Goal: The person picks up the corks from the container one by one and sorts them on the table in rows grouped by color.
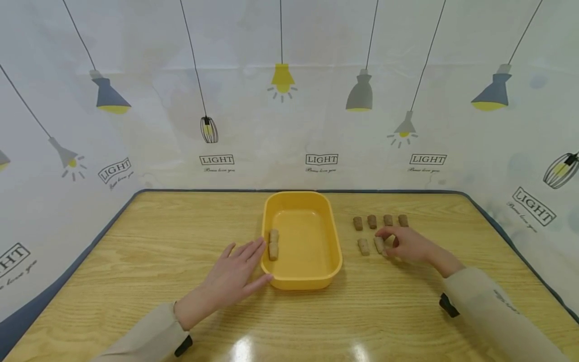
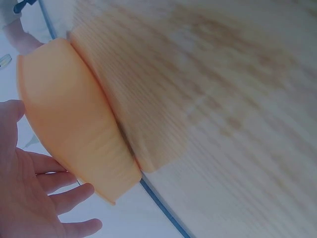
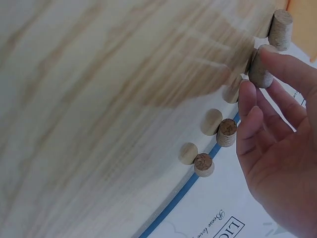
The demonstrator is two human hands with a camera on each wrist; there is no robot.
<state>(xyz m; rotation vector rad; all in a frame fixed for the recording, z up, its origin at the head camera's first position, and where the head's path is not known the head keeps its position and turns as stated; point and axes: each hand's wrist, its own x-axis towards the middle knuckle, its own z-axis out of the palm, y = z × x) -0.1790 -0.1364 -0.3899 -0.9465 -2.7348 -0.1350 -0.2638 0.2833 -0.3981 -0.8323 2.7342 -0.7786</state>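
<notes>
Right-hand grip (image 1: 402, 244): nearly closed, pinching one pale cork (image 1: 379, 245), thumb and fingertips around it, about the cork's length apart. From my feeds I can't tell whether the cork bears on the table (image 1: 181, 241) or is just off it. It's out right of the tray (image 1: 307, 241).

Cork looks light tan, longish, rounded barrel, speckled side, slightly tilted in the head view.

Left-hand grip (image 1: 235, 274): wide, fingers straight and spread, fingertips touching the tray's left rim, thumb by the near left corner. Not wrapped around anything.

Around the right-hand grip: a second pale cork (image 1: 364, 246) just beside the pinched one, on the tray side. Behind, a row of four shorter, darker corks (image 1: 372, 221); the right-hand ones sit close behind the knuckles, and my right wrist view has fingers covering part of that row. Tight spot.

Tray: yellow, deep, rounded corners, mid-table toward the back. Its right wall stands between the loose corks and the two pale corks inside (image 1: 273, 250), which line up end to end along the left wall.

Farther out: beige sleeves (image 1: 493, 306), dark blue table edging, then a pale backdrop (image 1: 253, 130) with printed lamps and "LIGHT" labels.
</notes>
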